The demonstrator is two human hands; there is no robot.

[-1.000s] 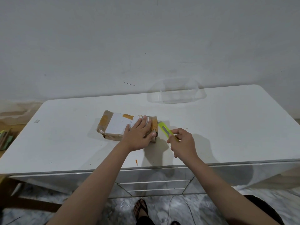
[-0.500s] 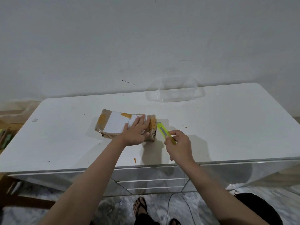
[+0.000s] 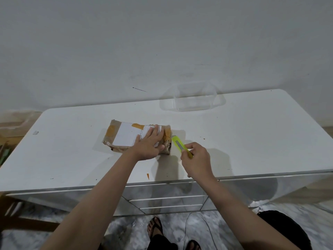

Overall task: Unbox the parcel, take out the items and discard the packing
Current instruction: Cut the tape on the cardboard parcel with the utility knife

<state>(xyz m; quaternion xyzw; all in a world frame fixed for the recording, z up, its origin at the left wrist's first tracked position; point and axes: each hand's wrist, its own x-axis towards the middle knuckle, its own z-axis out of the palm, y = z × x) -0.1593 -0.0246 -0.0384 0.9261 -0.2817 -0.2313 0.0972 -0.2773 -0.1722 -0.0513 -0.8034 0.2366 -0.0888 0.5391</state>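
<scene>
A small brown parcel [image 3: 124,136] with a white label and orange tape lies flat on the white table [image 3: 252,134]. My left hand [image 3: 149,143] presses down on the parcel's right half, fingers spread flat over the label. My right hand [image 3: 196,159] grips a yellow-green utility knife [image 3: 180,145] by its rear end. The knife's tip points up-left and sits right beside the parcel's right end; whether it touches is unclear.
A clear plastic container [image 3: 192,100] stands at the table's back edge against the wall. A small orange scrap [image 3: 147,176] lies near the front edge. Drawers sit below the tabletop, and my feet in sandals [image 3: 156,230] show on the marble floor.
The knife tip has stayed beside the parcel's right end with only a slight shift. My left hand keeps pressing the parcel in the same spot.
</scene>
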